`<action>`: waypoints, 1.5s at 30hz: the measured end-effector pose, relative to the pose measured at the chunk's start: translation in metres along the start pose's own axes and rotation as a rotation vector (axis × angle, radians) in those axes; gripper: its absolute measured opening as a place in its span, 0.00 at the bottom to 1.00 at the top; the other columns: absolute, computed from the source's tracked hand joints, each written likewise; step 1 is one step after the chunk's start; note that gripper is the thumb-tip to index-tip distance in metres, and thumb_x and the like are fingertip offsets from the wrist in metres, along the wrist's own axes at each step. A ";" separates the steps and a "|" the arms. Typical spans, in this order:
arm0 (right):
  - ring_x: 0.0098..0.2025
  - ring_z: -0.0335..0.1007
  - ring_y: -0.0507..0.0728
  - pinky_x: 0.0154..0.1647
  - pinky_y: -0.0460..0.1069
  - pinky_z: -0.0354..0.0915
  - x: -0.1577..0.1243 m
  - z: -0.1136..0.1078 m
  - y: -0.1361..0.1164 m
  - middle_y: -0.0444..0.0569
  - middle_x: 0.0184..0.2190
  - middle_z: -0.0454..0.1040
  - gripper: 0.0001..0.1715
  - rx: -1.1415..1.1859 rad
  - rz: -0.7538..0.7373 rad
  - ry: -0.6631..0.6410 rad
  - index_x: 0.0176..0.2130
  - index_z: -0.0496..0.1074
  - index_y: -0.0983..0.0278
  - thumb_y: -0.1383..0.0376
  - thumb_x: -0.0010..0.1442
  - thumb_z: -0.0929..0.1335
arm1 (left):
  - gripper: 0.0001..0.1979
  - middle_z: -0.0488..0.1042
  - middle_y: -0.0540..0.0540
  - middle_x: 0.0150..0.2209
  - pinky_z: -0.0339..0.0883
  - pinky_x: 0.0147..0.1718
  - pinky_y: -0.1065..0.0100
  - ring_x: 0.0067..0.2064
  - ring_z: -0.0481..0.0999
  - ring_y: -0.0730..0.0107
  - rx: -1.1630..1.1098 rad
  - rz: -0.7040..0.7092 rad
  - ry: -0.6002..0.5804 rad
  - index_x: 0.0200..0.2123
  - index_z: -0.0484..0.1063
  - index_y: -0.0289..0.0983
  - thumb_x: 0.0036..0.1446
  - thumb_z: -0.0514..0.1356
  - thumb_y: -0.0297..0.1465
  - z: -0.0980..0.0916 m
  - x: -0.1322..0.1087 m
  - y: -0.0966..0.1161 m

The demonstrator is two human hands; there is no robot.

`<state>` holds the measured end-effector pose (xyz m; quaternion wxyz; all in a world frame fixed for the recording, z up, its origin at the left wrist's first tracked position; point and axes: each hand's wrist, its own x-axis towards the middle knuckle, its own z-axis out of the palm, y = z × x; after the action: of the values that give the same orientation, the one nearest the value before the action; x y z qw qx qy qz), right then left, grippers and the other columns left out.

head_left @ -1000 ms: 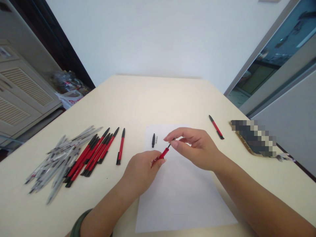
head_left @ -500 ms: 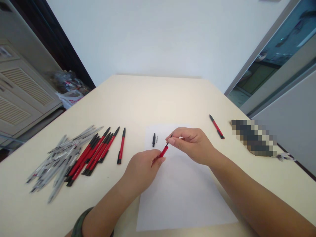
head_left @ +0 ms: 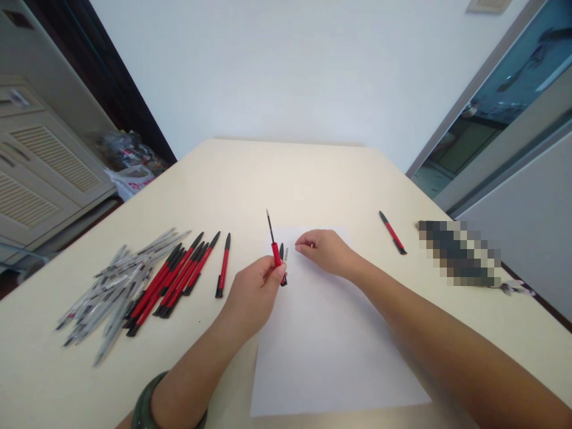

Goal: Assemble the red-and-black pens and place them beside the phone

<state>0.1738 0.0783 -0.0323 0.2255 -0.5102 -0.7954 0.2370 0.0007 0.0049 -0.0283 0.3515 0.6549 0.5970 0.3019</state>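
Swung upright since a second ago: red pen barrel point(head_left: 277, 254), clamped in left hand point(head_left: 257, 292) fingers over the paper sheet point(head_left: 330, 345), black refill point(head_left: 270, 225) seated, poking out the top. Released by right hand point(head_left: 328, 250), fingertips bunched beside the spring point(head_left: 286, 254); pinching anything or not, cannot tell. Spring and black tip piece point(head_left: 281, 246) loose on paper, unfitted; row of red pens point(head_left: 179, 277) and heap of clear pens point(head_left: 107, 298) left, lone red pen point(head_left: 392, 232) right, none in the way.

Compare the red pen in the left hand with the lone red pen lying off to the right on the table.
The held pen stands nearly upright, pinched in the left hand; the lone pen lies flat on the table, touched by nobody. The held pen has a thin refill sticking bare out of its top, with no black tip; the lone pen looks fully assembled, black at both ends. Both have red barrels.
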 end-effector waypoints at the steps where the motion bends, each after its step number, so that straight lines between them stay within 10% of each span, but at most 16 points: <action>1: 0.28 0.63 0.50 0.27 0.44 0.56 0.003 0.005 0.001 0.44 0.27 0.72 0.13 -0.040 -0.012 -0.014 0.31 0.72 0.61 0.60 0.54 0.61 | 0.15 0.72 0.51 0.28 0.58 0.27 0.69 0.31 0.69 0.68 -0.007 -0.004 0.002 0.32 0.67 0.40 0.55 0.47 0.42 0.000 0.001 -0.002; 20: 0.27 0.63 0.49 0.24 0.43 0.54 0.015 0.025 0.005 0.44 0.28 0.71 0.11 -0.094 0.106 -0.070 0.31 0.69 0.62 0.58 0.47 0.66 | 0.15 0.69 0.52 0.24 0.53 0.24 0.71 0.27 0.67 0.70 0.173 0.017 -0.031 0.27 0.65 0.39 0.55 0.46 0.41 0.000 0.005 -0.005; 45: 0.32 0.63 0.51 0.31 0.44 0.55 0.019 0.000 0.004 0.50 0.33 0.68 0.08 -0.292 -0.139 -0.203 0.30 0.68 0.66 0.66 0.55 0.61 | 0.16 0.67 0.52 0.22 0.50 0.22 0.72 0.25 0.65 0.71 0.250 0.039 -0.029 0.26 0.64 0.39 0.56 0.45 0.41 0.001 0.003 -0.007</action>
<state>0.1687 0.0972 -0.0325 0.0835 -0.4549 -0.8733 0.1530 -0.0020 0.0081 -0.0343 0.2697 0.7092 0.6122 0.2224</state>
